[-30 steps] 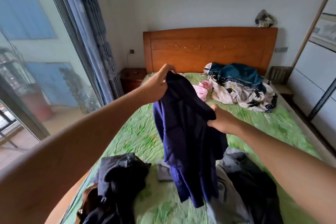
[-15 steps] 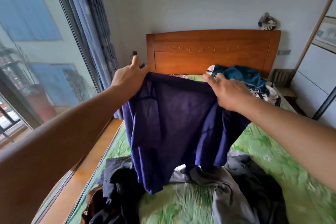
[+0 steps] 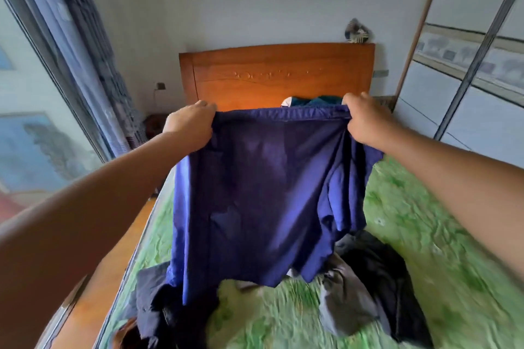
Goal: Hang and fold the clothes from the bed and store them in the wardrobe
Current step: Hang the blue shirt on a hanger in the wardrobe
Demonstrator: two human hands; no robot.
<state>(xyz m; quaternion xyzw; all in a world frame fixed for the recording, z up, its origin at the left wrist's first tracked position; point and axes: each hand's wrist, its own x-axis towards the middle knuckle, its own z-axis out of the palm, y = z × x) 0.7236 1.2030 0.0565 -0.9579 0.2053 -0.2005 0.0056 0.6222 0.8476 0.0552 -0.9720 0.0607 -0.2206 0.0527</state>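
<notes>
Big bed (image 3: 425,235) w/ a green cover fills the bottom & right side. The wardrobe (image 3: 467,93) stands along the bed's right side, doors closed. The wood headboard (image 3: 269,73) is at the far end.

The blue cloth (image 3: 255,193) is up in the air over the middle of the bed. It hangs down wide & flat. 1 sec ago it hung in a thin bunch. Half a sec ago it was open but saggy; now its top edge is pulled straight.

A grey & black pile (image 3: 368,292) lies on the bed under the cloth's right side. A dark pile (image 3: 158,306) lies under its left corner. The teal clothes (image 3: 320,100) by the headboard are nearly all hidden behind the cloth now; only a bit peeks over the top.

The left hand (image 3: 188,126) grips the top left corner, fingers curled round it. The right hand (image 3: 365,119) grips the top right corner the same way. Both hands are farther apart than before.
</notes>
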